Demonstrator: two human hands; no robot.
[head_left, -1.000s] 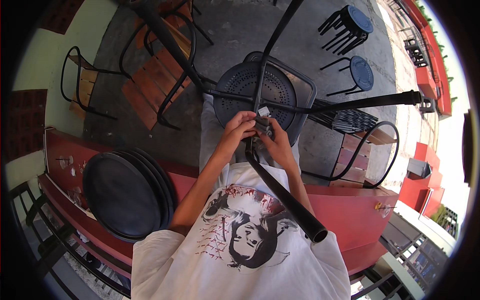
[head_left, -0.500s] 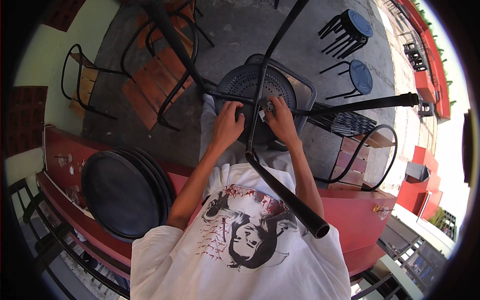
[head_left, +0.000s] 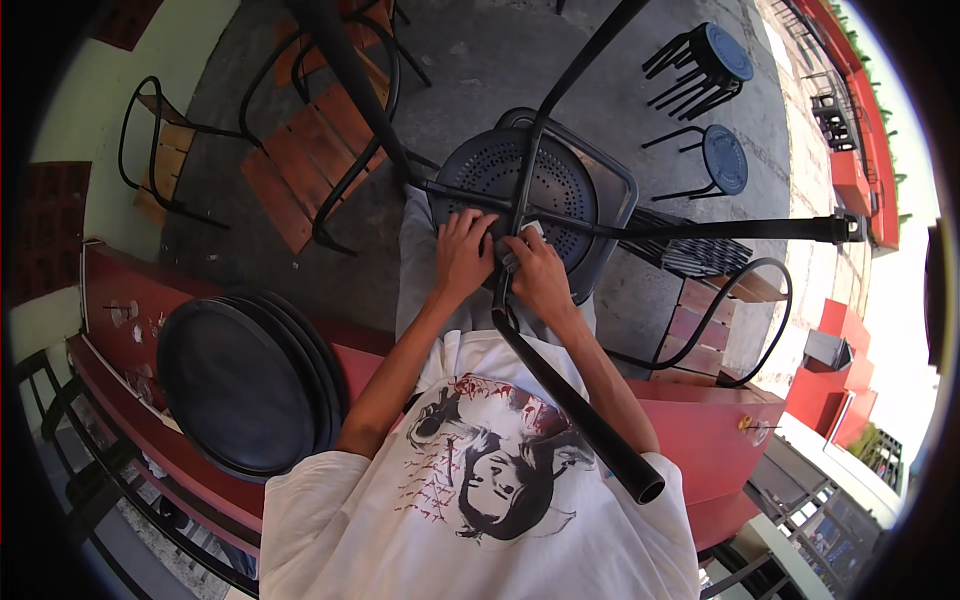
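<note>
Grey concrete floor (head_left: 470, 70) spreads all around the stool (head_left: 562, 185), which lies at the middle of my view with its black legs crossed above its round, perforated seat. A red ledge (head_left: 690, 430) runs on the near side of it. Far to the stool's left I make out a small chair (head_left: 172, 165) by the pale green wall (head_left: 115, 130). Left of the stool and nearer to me, black discs (head_left: 235, 390) lean in an overlapping row. A larger wooden chair (head_left: 315, 150) stands between the small chair and the stool.

I have the left hand (head_left: 463, 255) over the stool's near-left part, fingers bent, just below a crossbar; I can't tell whether it grips anything. The right hand (head_left: 537, 272) is just beside it, the two slightly apart, on the near side where the legs cross. Its fingers are clamped on a small grey piece (head_left: 508, 262), mostly hidden from me. A white tag (head_left: 535, 228) shows above that hand.

A dark, round-cornered seat (head_left: 618, 200) juts out beneath the stool on its right. Further right sit a stack of stools (head_left: 725, 52), a lone stool (head_left: 724, 160) below that, and a slatted chair (head_left: 690, 328) nearest me.
</note>
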